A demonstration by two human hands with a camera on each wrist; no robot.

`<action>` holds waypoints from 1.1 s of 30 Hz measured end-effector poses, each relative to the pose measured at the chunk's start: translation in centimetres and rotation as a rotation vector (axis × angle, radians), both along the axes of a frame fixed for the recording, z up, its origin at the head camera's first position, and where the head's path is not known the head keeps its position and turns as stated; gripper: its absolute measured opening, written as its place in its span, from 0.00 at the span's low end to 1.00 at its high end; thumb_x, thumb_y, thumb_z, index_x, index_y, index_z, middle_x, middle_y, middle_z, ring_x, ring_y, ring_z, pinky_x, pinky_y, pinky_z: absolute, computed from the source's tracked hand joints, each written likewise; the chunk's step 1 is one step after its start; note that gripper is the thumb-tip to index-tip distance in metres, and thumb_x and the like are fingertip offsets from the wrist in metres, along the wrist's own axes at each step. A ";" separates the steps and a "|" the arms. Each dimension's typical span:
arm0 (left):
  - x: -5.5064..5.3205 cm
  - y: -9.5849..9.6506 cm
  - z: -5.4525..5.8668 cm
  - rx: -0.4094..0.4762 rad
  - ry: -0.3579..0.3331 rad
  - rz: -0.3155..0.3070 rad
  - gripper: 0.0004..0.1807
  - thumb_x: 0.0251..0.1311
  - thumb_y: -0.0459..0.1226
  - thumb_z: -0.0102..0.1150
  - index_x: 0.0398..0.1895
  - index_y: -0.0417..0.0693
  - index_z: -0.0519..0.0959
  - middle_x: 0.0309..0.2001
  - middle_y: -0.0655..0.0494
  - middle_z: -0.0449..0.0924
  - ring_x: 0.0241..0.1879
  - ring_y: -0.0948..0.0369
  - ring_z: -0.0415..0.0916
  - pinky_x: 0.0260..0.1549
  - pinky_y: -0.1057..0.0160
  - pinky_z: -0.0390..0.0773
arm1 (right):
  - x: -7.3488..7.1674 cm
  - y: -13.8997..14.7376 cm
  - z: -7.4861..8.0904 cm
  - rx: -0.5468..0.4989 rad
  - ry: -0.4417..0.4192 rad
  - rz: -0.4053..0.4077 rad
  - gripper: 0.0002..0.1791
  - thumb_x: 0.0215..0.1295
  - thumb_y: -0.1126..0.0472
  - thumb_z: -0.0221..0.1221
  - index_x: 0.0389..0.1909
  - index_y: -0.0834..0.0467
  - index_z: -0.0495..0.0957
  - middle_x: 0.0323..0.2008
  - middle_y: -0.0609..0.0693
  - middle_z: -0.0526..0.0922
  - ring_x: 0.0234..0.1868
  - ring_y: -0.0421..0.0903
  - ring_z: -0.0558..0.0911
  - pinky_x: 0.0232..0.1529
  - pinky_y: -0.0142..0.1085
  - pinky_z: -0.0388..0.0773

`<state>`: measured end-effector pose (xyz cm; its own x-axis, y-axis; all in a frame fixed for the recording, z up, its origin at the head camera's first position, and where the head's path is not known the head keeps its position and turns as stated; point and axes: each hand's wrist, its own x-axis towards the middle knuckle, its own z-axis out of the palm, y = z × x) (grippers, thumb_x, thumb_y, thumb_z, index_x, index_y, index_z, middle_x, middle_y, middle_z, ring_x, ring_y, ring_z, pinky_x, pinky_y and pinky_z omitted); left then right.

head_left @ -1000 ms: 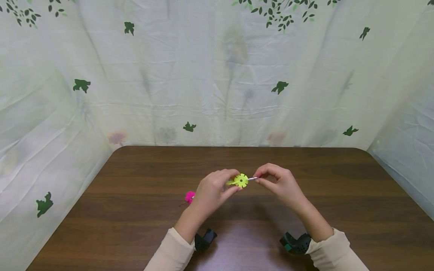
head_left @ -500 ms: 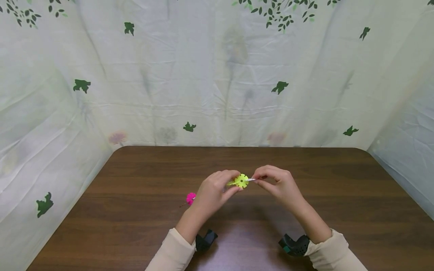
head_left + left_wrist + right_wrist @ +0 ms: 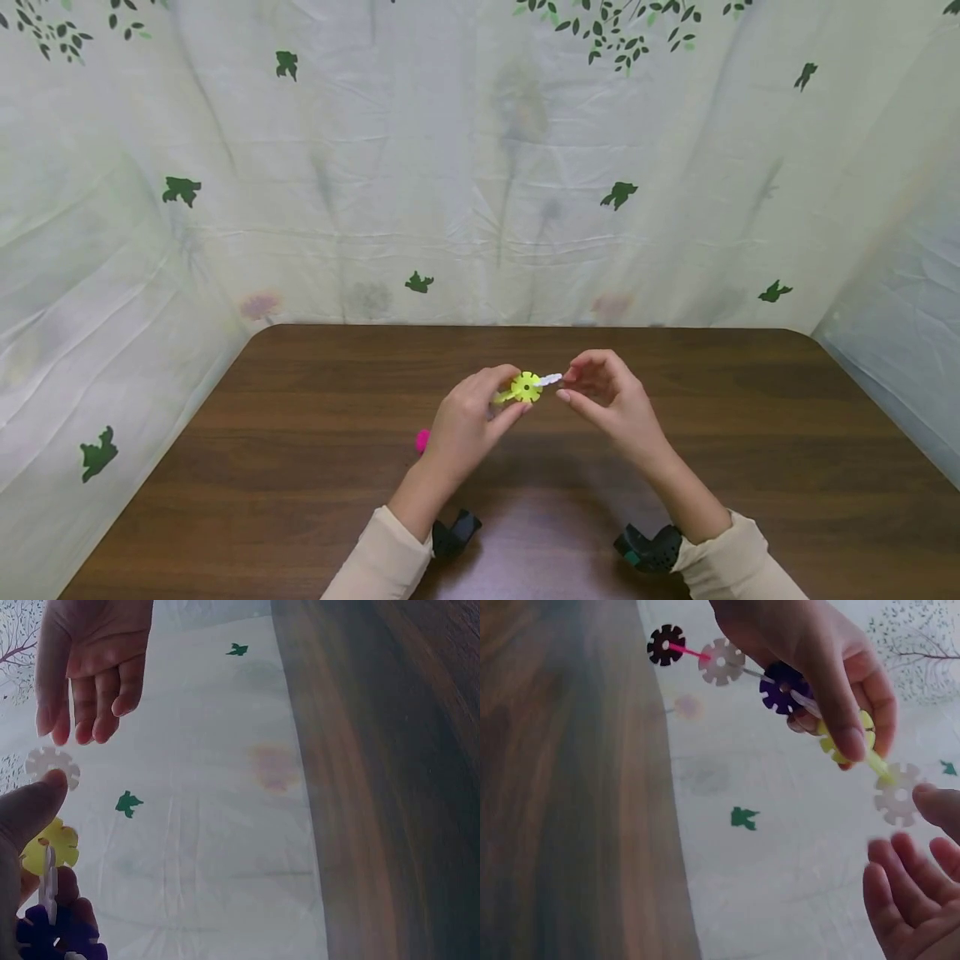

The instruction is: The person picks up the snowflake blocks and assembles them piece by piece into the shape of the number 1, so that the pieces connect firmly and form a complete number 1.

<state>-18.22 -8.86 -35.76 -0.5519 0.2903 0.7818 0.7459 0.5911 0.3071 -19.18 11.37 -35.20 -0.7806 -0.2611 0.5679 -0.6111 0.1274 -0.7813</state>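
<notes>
My left hand [image 3: 468, 408] pinches a chain of notched plastic snowflake discs by a yellow disc [image 3: 527, 387], up above the table. A white disc [image 3: 551, 379] is slotted edge-on at the chain's right end. Right beside that white disc is my right hand [image 3: 611, 396], thumb and fingers apart and relaxed. The right wrist view shows the chain running past the left hand: a purple disc [image 3: 772, 694], a whitish disc [image 3: 731, 671] and a dark brown disc [image 3: 658, 654], joined by edge-on discs. In the head view, a pink disc [image 3: 422, 441] peeks out behind the left wrist.
A brown wooden table [image 3: 300, 483] spreads beneath both hands. Behind it hangs a pale curtain [image 3: 450, 167] printed with green birds and leaves. Black camera mounts [image 3: 456, 533] sit at both wrists, beside the cream sleeves [image 3: 382, 554].
The right fingers have let go of the white disc and spread apart, showing more of it. Both hands and the chain have risen slightly; the yellow disc has shifted a little left.
</notes>
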 end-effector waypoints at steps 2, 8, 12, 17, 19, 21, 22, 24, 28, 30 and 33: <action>0.1 0.2 0.0 0.027 -0.002 0.011 0.22 0.40 0.34 0.71 0.41 0.41 0.75 0.37 0.53 0.78 0.34 0.61 0.75 0.34 0.66 0.74 | 0.1 -0.3 -0.2 -0.048 -0.073 0.042 0.20 0.52 0.74 0.60 0.46 0.66 0.65 0.32 0.57 0.78 0.33 0.46 0.80 0.35 0.34 0.77; 0.5 0.8 -0.1 0.071 -0.024 0.013 0.21 0.42 0.34 0.70 0.41 0.41 0.74 0.37 0.54 0.77 0.34 0.63 0.74 0.31 0.67 0.75 | 0.8 -1.3 -0.5 -0.182 -0.195 0.150 0.23 0.55 0.75 0.57 0.50 0.68 0.60 0.33 0.64 0.78 0.34 0.47 0.81 0.36 0.39 0.77; 0.8 1.4 -0.2 0.088 -0.043 -0.009 0.21 0.42 0.33 0.70 0.42 0.41 0.74 0.37 0.53 0.77 0.33 0.61 0.75 0.31 0.68 0.75 | 1.3 -1.7 -0.4 -0.232 -0.210 0.124 0.22 0.54 0.76 0.57 0.49 0.67 0.60 0.31 0.61 0.78 0.32 0.47 0.81 0.35 0.41 0.77; 1.0 1.6 -0.1 0.105 -0.086 -0.084 0.24 0.42 0.33 0.70 0.45 0.41 0.73 0.40 0.53 0.76 0.37 0.60 0.75 0.35 0.67 0.75 | 1.4 -1.5 -0.1 -0.231 -0.204 0.064 0.21 0.55 0.76 0.57 0.49 0.67 0.62 0.29 0.57 0.79 0.31 0.46 0.81 0.33 0.38 0.78; 0.9 1.5 0.0 0.101 -0.109 -0.128 0.26 0.42 0.34 0.70 0.47 0.41 0.72 0.41 0.52 0.76 0.38 0.61 0.75 0.35 0.68 0.75 | 1.2 -1.2 0.1 -0.223 -0.187 0.050 0.21 0.55 0.76 0.56 0.49 0.67 0.62 0.29 0.56 0.79 0.30 0.46 0.81 0.32 0.37 0.78; 0.8 1.3 0.2 0.105 -0.150 -0.183 0.28 0.42 0.34 0.70 0.49 0.41 0.71 0.43 0.52 0.76 0.39 0.61 0.74 0.34 0.69 0.75 | 1.1 -1.0 0.3 -0.230 -0.179 0.052 0.20 0.55 0.76 0.56 0.49 0.67 0.62 0.29 0.55 0.79 0.30 0.45 0.81 0.33 0.37 0.78; 0.7 1.2 0.3 0.111 -0.177 -0.206 0.29 0.43 0.34 0.70 0.50 0.42 0.70 0.43 0.52 0.76 0.40 0.62 0.74 0.34 0.69 0.75 | 1.0 -0.8 0.4 -0.232 -0.173 0.054 0.20 0.56 0.76 0.56 0.49 0.68 0.62 0.29 0.55 0.79 0.30 0.45 0.81 0.33 0.37 0.78; 0.6 0.8 0.4 0.142 -0.252 -0.241 0.28 0.43 0.34 0.69 0.51 0.43 0.70 0.43 0.53 0.77 0.39 0.63 0.75 0.35 0.69 0.75 | 0.8 -0.5 0.5 -0.242 -0.168 0.050 0.21 0.56 0.77 0.55 0.49 0.69 0.61 0.29 0.55 0.79 0.29 0.46 0.81 0.33 0.37 0.78; 0.4 0.1 0.7 0.239 -0.415 -0.275 0.23 0.45 0.34 0.68 0.48 0.46 0.73 0.41 0.56 0.78 0.35 0.63 0.77 0.37 0.64 0.76 | 0.5 0.2 0.9 -0.262 -0.173 0.004 0.21 0.55 0.77 0.56 0.50 0.69 0.63 0.28 0.54 0.79 0.28 0.48 0.80 0.33 0.36 0.77; 0.3 -0.1 0.6 0.260 -0.473 -0.279 0.20 0.47 0.34 0.66 0.46 0.46 0.74 0.39 0.56 0.78 0.34 0.63 0.77 0.37 0.62 0.76 | 0.4 0.5 1.1 -0.261 -0.173 -0.018 0.22 0.55 0.77 0.56 0.51 0.67 0.65 0.27 0.54 0.79 0.27 0.49 0.80 0.33 0.36 0.77; 0.2 0.0 0.3 0.254 -0.533 -0.285 0.15 0.50 0.34 0.64 0.43 0.43 0.76 0.35 0.55 0.79 0.32 0.62 0.77 0.35 0.62 0.76 | 0.2 0.8 1.2 -0.251 -0.162 -0.028 0.22 0.55 0.77 0.56 0.52 0.66 0.67 0.27 0.53 0.79 0.27 0.48 0.80 0.33 0.37 0.77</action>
<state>-18.06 -8.85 -35.42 -0.8117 0.3246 0.4856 0.5692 0.2529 0.7823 -18.93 12.12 -33.97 -0.8715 -0.1049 0.4791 -0.4744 -0.0671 -0.8777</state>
